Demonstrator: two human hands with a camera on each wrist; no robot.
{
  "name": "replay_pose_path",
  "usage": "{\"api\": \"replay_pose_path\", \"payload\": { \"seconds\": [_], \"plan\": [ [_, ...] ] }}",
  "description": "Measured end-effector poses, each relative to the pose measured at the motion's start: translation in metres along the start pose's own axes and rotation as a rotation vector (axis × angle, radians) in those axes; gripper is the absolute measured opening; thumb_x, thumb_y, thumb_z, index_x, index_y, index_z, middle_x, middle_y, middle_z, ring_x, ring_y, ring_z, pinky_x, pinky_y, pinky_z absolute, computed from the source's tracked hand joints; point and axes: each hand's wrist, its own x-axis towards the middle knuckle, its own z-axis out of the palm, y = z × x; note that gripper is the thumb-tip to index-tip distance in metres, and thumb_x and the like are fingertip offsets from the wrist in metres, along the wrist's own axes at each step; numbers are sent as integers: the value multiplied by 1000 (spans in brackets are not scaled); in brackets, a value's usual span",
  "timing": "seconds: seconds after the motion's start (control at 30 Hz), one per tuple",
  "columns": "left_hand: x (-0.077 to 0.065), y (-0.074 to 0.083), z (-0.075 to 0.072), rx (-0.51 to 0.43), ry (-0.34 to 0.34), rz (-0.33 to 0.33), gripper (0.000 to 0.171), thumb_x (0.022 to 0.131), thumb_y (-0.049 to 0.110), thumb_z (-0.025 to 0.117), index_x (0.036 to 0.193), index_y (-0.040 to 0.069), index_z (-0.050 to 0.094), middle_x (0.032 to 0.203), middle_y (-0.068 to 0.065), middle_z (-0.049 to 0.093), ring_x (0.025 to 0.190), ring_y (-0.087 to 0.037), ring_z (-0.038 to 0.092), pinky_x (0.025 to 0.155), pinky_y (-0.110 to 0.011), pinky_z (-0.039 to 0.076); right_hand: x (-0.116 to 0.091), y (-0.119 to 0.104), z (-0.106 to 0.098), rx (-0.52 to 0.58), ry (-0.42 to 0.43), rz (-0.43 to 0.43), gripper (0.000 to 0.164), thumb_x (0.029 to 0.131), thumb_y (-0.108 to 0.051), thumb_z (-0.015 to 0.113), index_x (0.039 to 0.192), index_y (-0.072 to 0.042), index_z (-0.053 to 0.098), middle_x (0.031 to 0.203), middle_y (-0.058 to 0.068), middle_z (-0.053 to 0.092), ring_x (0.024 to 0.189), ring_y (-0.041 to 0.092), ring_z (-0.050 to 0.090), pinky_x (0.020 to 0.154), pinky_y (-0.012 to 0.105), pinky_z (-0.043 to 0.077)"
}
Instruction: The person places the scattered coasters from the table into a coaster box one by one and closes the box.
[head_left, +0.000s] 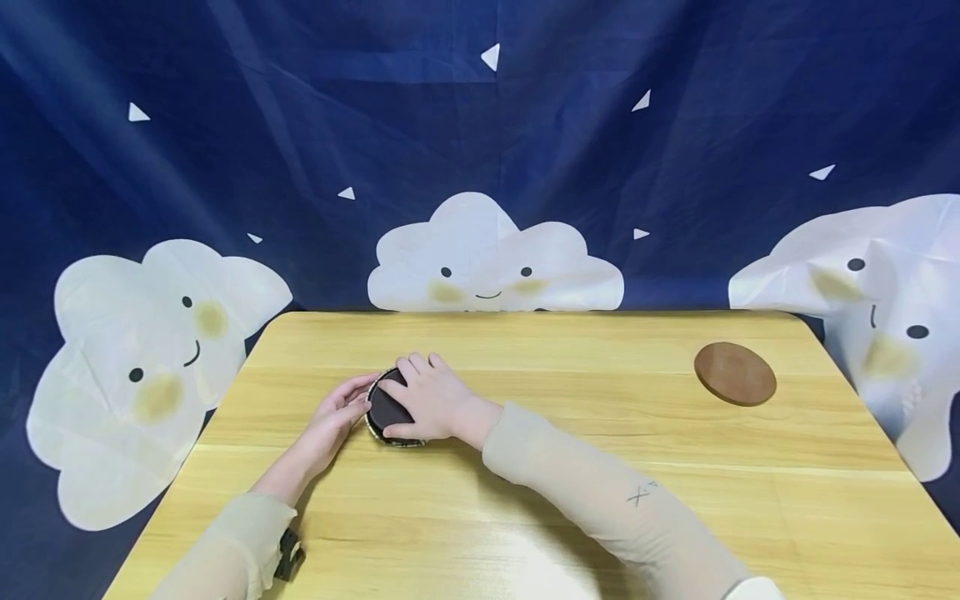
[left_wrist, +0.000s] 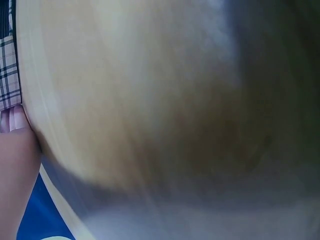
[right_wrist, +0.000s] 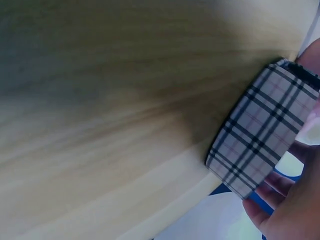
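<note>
A round container with a dark top and a plaid side stands at the left middle of the table. My left hand holds it from the left, thumb and fingers at its rim. From the right, my right hand lies across the top, gripping it with the thumb toward the near edge and fingers over the far edge. The plaid side fills the right part of the right wrist view, with right-hand fingers along its edge. In the left wrist view only a strip of plaid shows above the left hand.
A flat brown disc lies at the table's far right. The wooden table ends at a dark blue curtain with cloud shapes. A small black device sits under the left sleeve.
</note>
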Motion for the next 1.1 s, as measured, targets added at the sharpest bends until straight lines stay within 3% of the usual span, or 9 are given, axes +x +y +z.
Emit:
{"api": "replay_pose_path", "payload": {
  "seconds": [0.4,1.1],
  "plan": [
    [2,-3,-2,-22,-5,25,54,105,-3,48,155,-15,34,132,20,67,123,6,62,106,-12,49,-9,21,-17,-30,-13,11,75,99,-77,47,159,-31,45,154,6,46,142,23,44,112,42,43],
    [0,-5,0,-45,1,41,47,105,-4,49,152,-9,45,132,18,69,123,4,63,106,-12,49,-56,93,-21,1,39,14,69,101,-57,62,156,-18,49,154,20,46,142,36,43,112,52,41]
  ]
}}
